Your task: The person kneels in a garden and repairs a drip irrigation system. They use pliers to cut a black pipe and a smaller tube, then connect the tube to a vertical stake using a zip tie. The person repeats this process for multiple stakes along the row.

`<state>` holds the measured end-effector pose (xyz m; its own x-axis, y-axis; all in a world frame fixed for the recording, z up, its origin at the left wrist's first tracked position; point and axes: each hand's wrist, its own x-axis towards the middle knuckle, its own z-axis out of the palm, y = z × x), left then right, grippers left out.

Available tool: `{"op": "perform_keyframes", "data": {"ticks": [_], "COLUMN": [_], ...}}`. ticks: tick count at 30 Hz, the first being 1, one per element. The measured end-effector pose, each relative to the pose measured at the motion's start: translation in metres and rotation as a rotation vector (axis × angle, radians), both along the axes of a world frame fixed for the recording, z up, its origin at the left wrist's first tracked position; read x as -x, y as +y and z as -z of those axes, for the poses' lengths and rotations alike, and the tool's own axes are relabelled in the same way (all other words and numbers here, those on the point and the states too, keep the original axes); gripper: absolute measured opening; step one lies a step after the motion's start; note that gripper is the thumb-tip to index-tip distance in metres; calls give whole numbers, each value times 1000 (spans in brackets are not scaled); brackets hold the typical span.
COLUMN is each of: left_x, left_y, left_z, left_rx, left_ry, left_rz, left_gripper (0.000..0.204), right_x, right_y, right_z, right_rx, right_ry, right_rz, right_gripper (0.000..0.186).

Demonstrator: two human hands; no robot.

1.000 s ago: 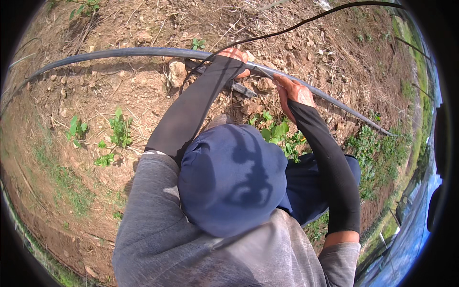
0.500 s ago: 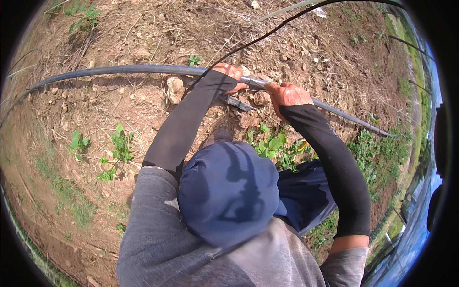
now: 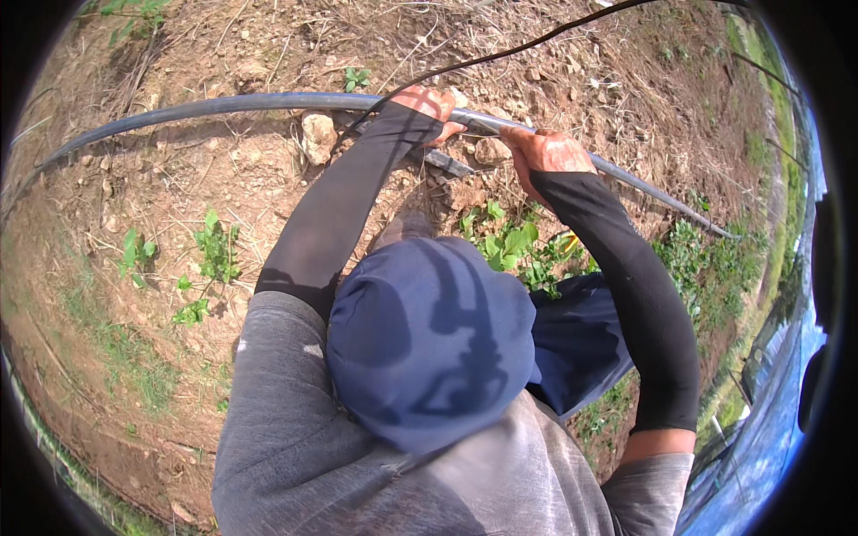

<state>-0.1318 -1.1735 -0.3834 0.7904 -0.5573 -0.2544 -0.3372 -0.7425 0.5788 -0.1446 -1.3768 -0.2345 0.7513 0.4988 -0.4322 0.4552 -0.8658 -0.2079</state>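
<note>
Basically, stony soil [image 3: 206,170] w/ curved grey plastic pipe [image 3: 241,103] running across; L hand [image 3: 429,103] curled round it, R hand [image 3: 554,152] clasping just beside, prob. b/c close-set holds steady springy bend; pale rock [image 3: 318,137] near pipe, left of L wrist.

Ground [image 3: 188,210]: brown, dry, uneven soil with small clods. Pale stone [image 3: 318,137] lies at upper centre; second, smaller stone [image 3: 492,151] to its right. Short grey strip [image 3: 445,162] lies slantwise between the two; material unclear. Dry stalks [image 3: 420,40] scattered across upper part. Leafy plants [image 3: 215,247] at left; thin grass [image 3: 134,362] lower down.
</note>
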Motion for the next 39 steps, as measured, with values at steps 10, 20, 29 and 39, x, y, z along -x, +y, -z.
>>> {"op": "perform_keyframes", "data": {"ticks": [10, 20, 29, 39], "left_x": [10, 7, 6, 7], "left_y": [-1, 1, -1, -2], "left_z": [6, 11, 13, 16], "left_rx": [70, 90, 108, 117], "left_ry": [-134, -93, -124, -97], "left_rz": [-46, -31, -17, -32], "left_gripper": [44, 43, 40, 42], "right_x": [-6, 4, -20, -19], "right_y": [14, 35, 26, 37], "right_z": [-1, -8, 9, 25], "right_rx": [4, 357, -148, -109], "right_ry": [289, 78, 671, 764], "right_rz": [356, -141, 686, 775], "right_gripper": [30, 36, 32, 32]}}
